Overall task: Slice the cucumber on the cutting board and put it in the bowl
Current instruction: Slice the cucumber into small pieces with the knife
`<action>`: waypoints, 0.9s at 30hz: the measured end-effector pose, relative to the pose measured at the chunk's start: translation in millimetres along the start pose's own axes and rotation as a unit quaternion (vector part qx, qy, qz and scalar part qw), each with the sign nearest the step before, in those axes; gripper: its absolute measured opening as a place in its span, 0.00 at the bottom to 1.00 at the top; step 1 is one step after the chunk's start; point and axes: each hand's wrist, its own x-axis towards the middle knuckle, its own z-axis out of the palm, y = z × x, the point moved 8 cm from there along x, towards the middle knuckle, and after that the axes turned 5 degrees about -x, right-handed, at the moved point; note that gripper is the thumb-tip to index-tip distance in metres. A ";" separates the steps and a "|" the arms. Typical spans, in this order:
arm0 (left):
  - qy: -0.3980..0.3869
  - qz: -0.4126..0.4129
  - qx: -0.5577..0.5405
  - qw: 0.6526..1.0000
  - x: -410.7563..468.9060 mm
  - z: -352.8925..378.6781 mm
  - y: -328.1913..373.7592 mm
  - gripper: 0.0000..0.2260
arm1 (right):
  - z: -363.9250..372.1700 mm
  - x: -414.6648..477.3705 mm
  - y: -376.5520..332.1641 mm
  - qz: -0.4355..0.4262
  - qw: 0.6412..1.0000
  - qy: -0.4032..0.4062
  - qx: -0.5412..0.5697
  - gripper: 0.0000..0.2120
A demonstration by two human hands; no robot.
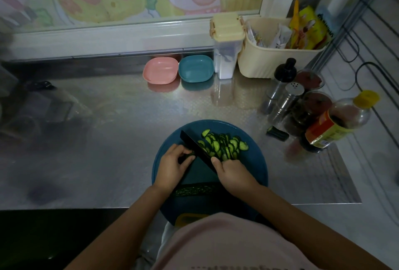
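Steel counter fills the middle of the frame, and a round blue cutting board sits on it at lower centre, against the person's body. The left hand has its fingers curled round a short cucumber stub, pinning it to the board. The right hand is wrapped tightly round the handle of a black knife. Its blade runs diagonally up and left, between the stub and a heap of cucumber slices fanned out on the upper right part of the board. A long dark cucumber piece lies across the board's lower part, between the two wrists.

Two bowls stand side by side at upper centre, against the back ledge and well apart from the board: a pink bowl and, just to its right, a teal bowl. Right of them are a clear container with a pale yellow lid and a cream basket stuffed with packets. A cluster crowds the counter to the right of the board: a black-capped shaker, a steel shaker, dark-filled jars and a sauce bottle with a yellow cap. A small cut cucumber end lies on the counter between the board and that cluster.
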 end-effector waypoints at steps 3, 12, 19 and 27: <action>-0.001 -0.002 0.001 1.000 0.2 -0.3 1.1 0.05 | -3.0 -3.3 -4.7 -0.011 1.000 0.003 -0.001 0.29; -0.001 -0.004 0.004 1.000 -0.5 -0.4 1.5 0.06 | -5.7 -3.3 -6.9 -0.018 1.000 -0.004 0.015 0.28; 0.008 -0.001 0.017 1.000 -1.5 -1.0 4.7 0.05 | 2.1 4.3 -6.8 -0.010 1.000 -0.015 0.000 0.29; 0.013 0.034 0.072 0.997 -14.8 1.0 8.8 0.08 | -2.1 3.4 -4.5 0.000 0.999 0.001 -0.032 0.29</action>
